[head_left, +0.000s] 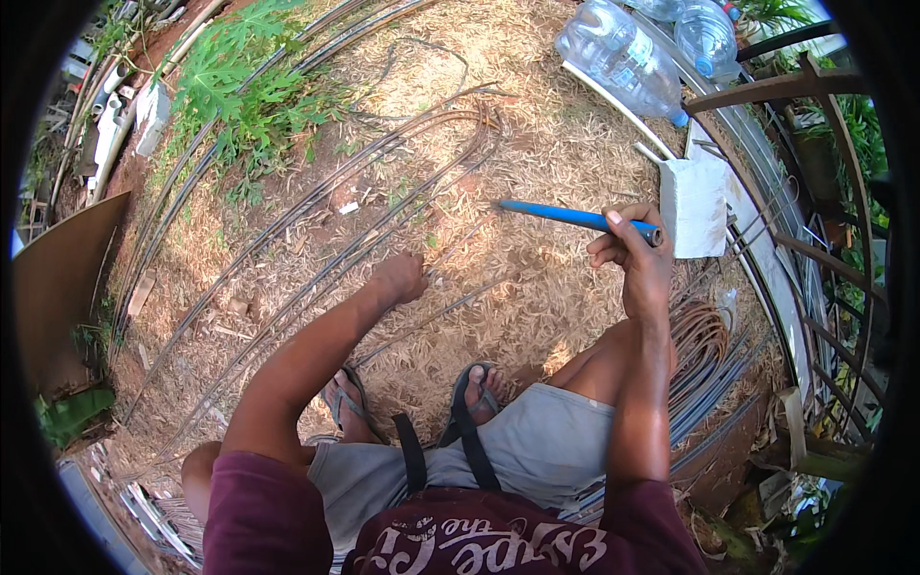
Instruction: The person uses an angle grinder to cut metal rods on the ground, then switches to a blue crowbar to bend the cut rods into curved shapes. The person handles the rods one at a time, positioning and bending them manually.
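My right hand (632, 244) grips a blue tube (556, 213) near its open near end. The tube points left across the ground, and its far end looks dark. To the left, my left hand (402, 278) is closed in a fist, knuckles up, low over the ground. A thin reddish line runs from the fist toward the tube's far end; whether the fist holds it, I cannot make out. Long thin dark metal rods (316, 196) lie just beyond my left hand, bent back in a loop at their far end. A single rod (436, 314) lies nearer my feet.
Coiled rods (704, 345) lie beside my right leg. At the right stand a white block (695, 206) and a rusty curved metal frame (848, 182). Large clear plastic bottles (623, 57) lie far right. A leafy plant (235, 86) grows far left, near a brown panel (62, 287).
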